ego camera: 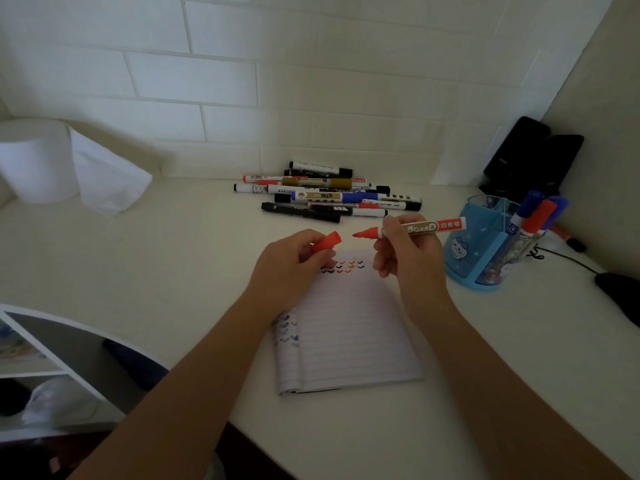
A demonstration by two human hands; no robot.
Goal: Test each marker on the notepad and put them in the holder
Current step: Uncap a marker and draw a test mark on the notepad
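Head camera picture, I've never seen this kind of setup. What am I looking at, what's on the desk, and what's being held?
No machine here: the one picture comes from a camera worn on a person's head, looking down at their two bare hands. The left hand pinches a red cap; the right hand grips the uncapped red marker near a lined notepad that already carries small coloured ticks. Behind, on the white desk, lies a pile of markers. To the right stands a blue holder with a few capped markers in it. A paper roll sits far left.
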